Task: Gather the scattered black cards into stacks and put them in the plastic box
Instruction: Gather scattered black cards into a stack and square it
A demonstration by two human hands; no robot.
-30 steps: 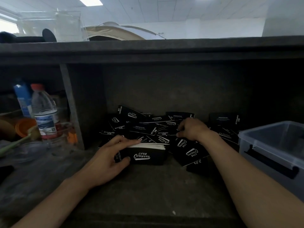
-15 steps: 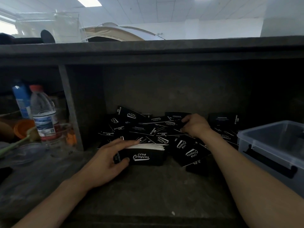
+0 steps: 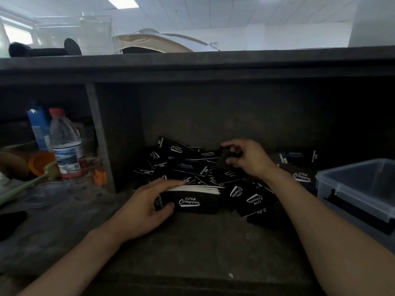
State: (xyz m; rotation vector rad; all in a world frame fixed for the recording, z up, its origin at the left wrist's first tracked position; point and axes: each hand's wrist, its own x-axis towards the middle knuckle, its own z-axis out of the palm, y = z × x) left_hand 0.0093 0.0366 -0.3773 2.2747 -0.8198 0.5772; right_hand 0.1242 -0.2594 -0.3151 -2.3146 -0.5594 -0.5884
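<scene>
Left hand (image 3: 145, 210) gripped the stack of black paper cards (image 3: 193, 201); right hand (image 3: 249, 160) pinched one loose black card (image 3: 225, 160) beyond it. Advised: align edges before adding. Grey translucent plastic box (image 3: 329, 184) stood right of both hands.

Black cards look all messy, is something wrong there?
Yes. The loose black cards lie scattered and overlapping at every angle at the back of the shelf. Only the stack held by the left hand is neat; the right hand pinches one card from the heap.
</scene>
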